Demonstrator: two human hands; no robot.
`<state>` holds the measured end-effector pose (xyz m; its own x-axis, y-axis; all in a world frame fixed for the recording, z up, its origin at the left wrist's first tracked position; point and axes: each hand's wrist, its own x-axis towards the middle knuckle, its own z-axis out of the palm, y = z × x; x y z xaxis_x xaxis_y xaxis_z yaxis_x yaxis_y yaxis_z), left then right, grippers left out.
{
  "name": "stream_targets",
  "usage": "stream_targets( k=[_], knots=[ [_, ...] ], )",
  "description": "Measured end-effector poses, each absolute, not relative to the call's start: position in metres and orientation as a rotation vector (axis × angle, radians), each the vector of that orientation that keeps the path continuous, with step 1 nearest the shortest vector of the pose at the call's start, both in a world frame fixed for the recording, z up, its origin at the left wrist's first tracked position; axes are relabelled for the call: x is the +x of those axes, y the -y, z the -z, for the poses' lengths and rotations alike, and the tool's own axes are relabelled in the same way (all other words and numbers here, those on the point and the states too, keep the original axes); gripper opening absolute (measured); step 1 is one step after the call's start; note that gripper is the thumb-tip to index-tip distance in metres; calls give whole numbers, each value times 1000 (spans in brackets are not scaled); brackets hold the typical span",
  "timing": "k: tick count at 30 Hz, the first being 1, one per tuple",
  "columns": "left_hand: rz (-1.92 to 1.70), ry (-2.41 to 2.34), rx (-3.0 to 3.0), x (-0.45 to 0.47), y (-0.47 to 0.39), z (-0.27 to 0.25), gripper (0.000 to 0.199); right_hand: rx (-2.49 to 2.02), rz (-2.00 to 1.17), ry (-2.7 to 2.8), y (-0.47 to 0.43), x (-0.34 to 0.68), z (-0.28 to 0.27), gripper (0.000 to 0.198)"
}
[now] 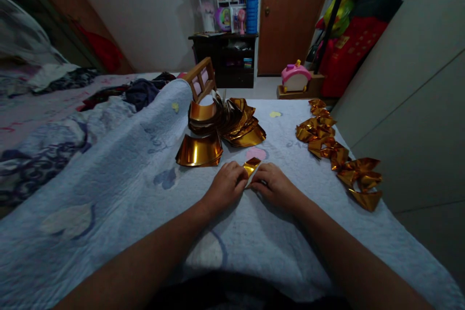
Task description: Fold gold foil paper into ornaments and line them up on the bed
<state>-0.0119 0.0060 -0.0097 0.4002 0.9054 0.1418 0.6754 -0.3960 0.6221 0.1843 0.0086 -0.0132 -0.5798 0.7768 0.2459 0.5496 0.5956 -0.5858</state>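
Note:
A small folded piece of shiny gold paper is pinched between my two hands over the blue cloth. My left hand grips its left side, with the fingers closed over it. On the right edge, my right hand holds it with thumb and fingertips. Just beyond my hands lie stacks of curved gold sheets, with more gold sheets fanned out beside them. Along the right edge of the cloth runs a row of folded gold paper pieces.
A small wooden frame stands behind the sheets. To the left, the cloth rises in a ridge beside rumpled bedding. A pink toy sits on a box past the far edge. Close on the right is a pale cabinet.

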Motion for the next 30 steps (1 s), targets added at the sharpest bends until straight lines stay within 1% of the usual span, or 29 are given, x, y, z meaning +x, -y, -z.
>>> stream_targets(
  k=[11,16,19,27,30],
  knots=[
    [-570,-1290,2195,-16,-8,5,17,-1298,-509,2282,-11,177,20,9],
    [-589,-1259,2156,-17,-8,2,6,-1327,-491,2257,-12,176,22,11],
    [-618,-1250,2143,-17,-8,3,4,-1340,-485,2258,-13,175,23,12],
    [-596,-1245,2143,-19,-9,3,2,-1401,-433,2268,-13,171,24,14],
    [-593,-1228,2119,-20,-11,2,10,-1430,-412,2257,-12,170,25,12]
  ],
)
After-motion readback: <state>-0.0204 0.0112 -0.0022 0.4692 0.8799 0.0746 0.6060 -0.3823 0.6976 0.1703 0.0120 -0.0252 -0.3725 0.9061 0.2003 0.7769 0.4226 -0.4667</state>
